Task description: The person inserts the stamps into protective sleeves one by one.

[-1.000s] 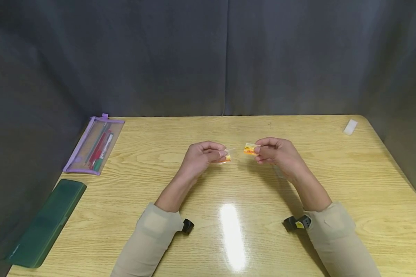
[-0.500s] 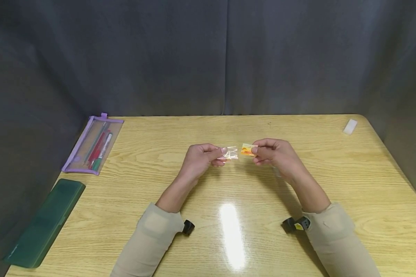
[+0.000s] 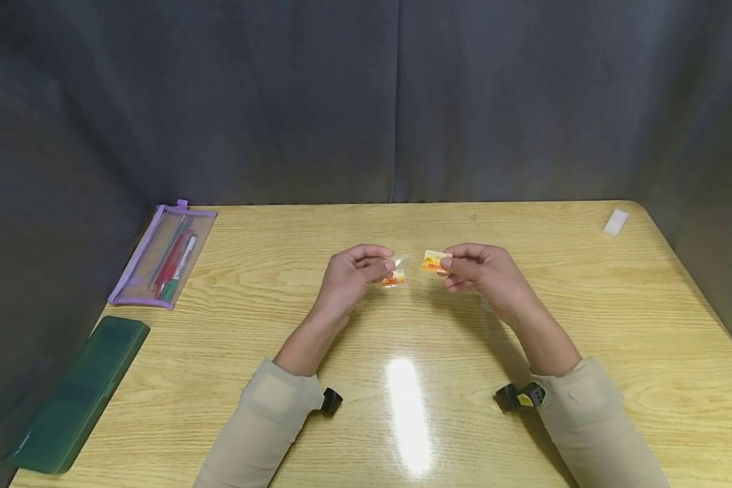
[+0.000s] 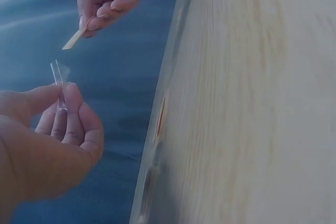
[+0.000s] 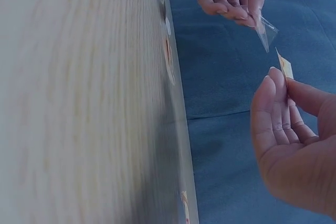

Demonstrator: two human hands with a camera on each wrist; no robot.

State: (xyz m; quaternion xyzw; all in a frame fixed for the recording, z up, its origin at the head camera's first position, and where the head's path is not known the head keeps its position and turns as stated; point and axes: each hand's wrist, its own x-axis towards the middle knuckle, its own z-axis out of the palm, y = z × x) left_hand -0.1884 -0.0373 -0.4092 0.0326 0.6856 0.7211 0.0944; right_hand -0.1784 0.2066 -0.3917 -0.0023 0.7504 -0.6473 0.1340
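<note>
My left hand [image 3: 355, 276] pinches a small clear plastic sleeve [image 4: 59, 85] between thumb and fingers, with its free end pointing toward the other hand. Opposite it, my right hand [image 3: 484, 271] pinches a small yellow-and-orange printed card [image 3: 434, 261] by one edge. A short gap separates card and sleeve; both are held above the table. Just below the sleeve in the head view shows another orange-and-yellow printed piece [image 3: 394, 278]. In the wrist views a similar orange piece [image 5: 169, 59] lies on the tabletop. Fingers partly cover both held things.
On the left of the wooden table [image 3: 250, 407] lie a purple-edged mesh pouch [image 3: 143, 264] with pens and a dark green case [image 3: 79, 400]. A white block [image 3: 615, 222] sits at the far right corner. Something clear [image 3: 486, 305] is partly hidden under the right wrist.
My left hand tilted the plastic sleeve flat to view half a second ago, then turned it nearly edge-on again. My right hand has shifted slightly left with the card.
</note>
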